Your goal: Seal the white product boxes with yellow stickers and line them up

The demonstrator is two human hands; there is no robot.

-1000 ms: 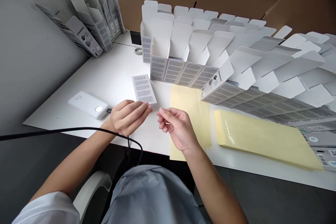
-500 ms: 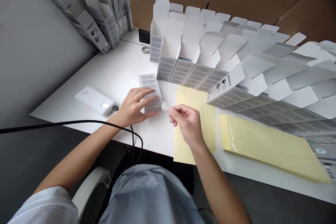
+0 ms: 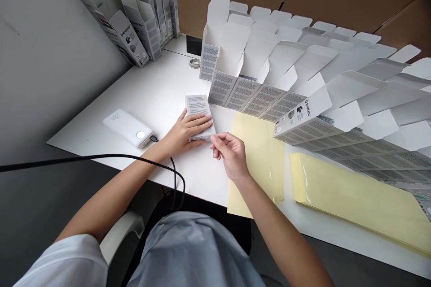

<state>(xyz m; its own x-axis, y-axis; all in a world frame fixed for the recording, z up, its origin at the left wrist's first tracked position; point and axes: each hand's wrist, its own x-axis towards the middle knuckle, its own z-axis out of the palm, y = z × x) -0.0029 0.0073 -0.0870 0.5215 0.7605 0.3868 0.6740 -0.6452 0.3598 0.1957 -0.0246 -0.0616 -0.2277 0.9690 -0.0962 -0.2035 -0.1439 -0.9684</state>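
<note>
Box (image 3: 197, 104) lies flat on the table (image 3: 84, 132), your left hand (image 3: 186, 133) spread over it, right hand (image 3: 230, 152) pinched narrow at its near right corner; can't tell if the pinch holds anything. Looks like close work on that end: needs a steady box, precise fingertips. Cable (image 3: 101, 156) crosses in front of your left forearm, open cartons (image 3: 224, 87) crowd the far right, yellow sheet (image 3: 254, 136) under your right wrist
</note>
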